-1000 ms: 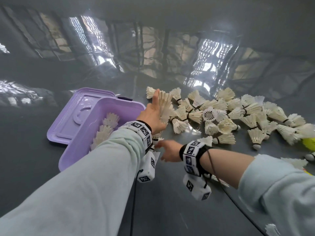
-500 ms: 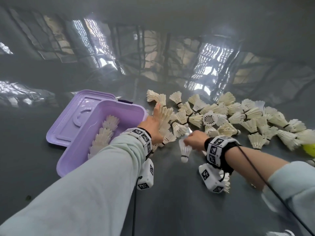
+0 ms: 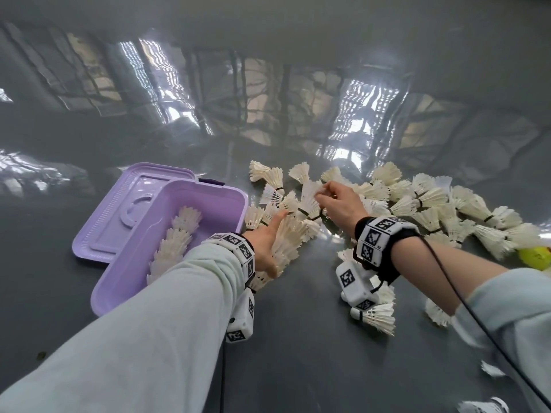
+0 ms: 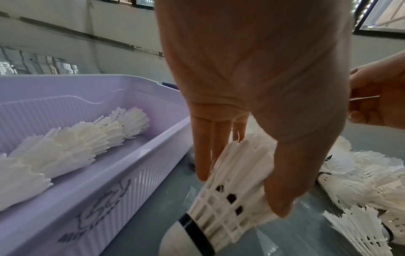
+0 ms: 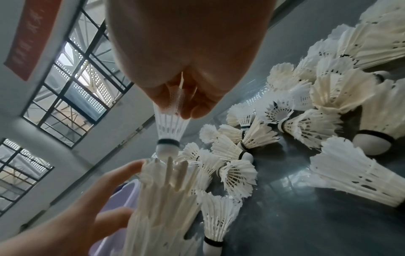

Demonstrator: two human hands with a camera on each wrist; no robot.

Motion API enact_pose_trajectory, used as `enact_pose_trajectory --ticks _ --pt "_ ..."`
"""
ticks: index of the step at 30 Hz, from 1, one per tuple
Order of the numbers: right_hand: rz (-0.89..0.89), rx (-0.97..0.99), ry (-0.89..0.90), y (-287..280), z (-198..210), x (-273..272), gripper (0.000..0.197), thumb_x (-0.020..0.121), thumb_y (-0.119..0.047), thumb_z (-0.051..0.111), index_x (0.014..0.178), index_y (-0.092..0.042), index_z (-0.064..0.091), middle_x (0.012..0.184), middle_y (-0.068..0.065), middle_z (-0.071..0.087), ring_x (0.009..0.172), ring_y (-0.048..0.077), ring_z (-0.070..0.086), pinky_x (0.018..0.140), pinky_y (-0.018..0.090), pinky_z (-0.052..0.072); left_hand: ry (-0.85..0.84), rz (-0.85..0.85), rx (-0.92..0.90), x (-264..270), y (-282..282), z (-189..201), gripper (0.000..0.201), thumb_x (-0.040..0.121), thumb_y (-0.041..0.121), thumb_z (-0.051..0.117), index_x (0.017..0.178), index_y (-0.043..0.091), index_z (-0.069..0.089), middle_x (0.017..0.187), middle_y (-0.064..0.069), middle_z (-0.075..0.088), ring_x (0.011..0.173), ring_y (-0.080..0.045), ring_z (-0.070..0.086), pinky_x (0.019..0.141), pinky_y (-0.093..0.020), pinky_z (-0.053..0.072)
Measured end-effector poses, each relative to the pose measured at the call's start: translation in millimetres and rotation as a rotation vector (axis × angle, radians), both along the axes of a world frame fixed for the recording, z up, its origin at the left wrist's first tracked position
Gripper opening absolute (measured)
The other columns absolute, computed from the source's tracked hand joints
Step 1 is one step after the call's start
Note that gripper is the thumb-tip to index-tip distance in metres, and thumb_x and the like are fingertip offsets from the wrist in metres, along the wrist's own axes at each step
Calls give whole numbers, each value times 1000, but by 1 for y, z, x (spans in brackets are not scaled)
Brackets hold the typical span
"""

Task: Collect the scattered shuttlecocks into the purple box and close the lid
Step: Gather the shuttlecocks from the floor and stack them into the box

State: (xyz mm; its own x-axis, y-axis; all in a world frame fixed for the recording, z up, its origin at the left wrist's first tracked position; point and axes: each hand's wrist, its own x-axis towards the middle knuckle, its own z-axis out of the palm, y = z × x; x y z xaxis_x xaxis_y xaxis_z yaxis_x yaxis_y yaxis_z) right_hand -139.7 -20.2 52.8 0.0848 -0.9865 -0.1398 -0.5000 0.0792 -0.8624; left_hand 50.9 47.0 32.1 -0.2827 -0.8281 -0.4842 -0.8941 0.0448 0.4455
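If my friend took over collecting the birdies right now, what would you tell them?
Left hand: holds a nested stack of shuttlecocks, beside the purple box.
Right hand: fingers pinch one shuttlecock by its feather end, cork pointing at the open top of the stack, not yet slotted in.
Box: open, its lid lying flat behind it; one row of nested shuttlecocks inside.
Done: that first row.
Left: finish the stack and lay it in the box, gather the big pile and the strays near the right wrist, then close the lid.
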Motion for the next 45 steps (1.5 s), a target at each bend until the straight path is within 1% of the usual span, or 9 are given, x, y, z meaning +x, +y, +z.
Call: enact_pose_trajectory --ticks 5,9,21,25,30,33,36,41,45 --pt "223 134 52 10 -9 15 10 90 -14 56 87 -9 64 83 6 60 79 19 53 74 33 42 84 3 -62 2 -1 3 140 63 13 81 139 38 -34 144 -14 40 108 -28 58 91 -38 52" --pt "234 127 49 11 -13 21 18 91 -15 54 74 -19 59 79 3 59 76 18 52 70 31 40 41 -5 -138 1 0 1 142 64 18 80 130 47 -43 121 -13 44 85 -29 61 73 -38 55" --pt "272 108 63 13 -6 25 21 92 -16 53 72 -18 58 79 4 58 75 16 51 75 32 42 100 -21 -158 -5 5 5 130 73 21 75 138 42 -36 109 -5 33 67 -13 47 64 -26 37" --pt "296 109 60 17 -5 30 20 91 -16 54 72 -19 59 76 0 59 74 15 53 75 33 44 87 -6 -128 -3 5 1 132 67 20 78 138 48 -30 116 -10 38 87 -30 58 73 -34 48" --pt "115 62 -20 12 -2 34 22 94 -30 54 108 -14 56 99 -1 59 88 16 61 74 28 49 123 126 -88 3 7 -2 131 59 14 81 132 55 -20 128 -14 40 92 -39 61 76 -48 57" --pt "-72 83 181 0 -11 28 14 91 -23 49 101 -15 56 104 5 64 95 24 63 87 40 51 109 167 -114 7 6 0 130 63 13 78 132 54 -24 129 -16 39 81 -36 62 70 -43 57" --pt "128 335 422 4 -33 26 24 86 -10 50 107 -11 62 106 12 67 93 27 67 83 43 56 122 192 -173 9 3 5 120 72 18 73 143 40 -22 128 -20 38 86 -35 61 74 -36 51" --pt "262 365 320 17 -64 42 58 82 2 61 137 -9 45 135 8 50 116 27 56 85 37 55 148 205 -223 9 -2 12 121 71 23 73 143 40 -22 124 -18 39 87 -38 62 82 -47 54" --pt "245 292 405 21 -70 50 24 82 -14 66 105 -9 65 96 4 63 87 17 58 65 20 45 144 235 -206 13 -2 16 126 68 25 77 144 39 -22 120 -15 39 86 -39 61 81 -48 54"
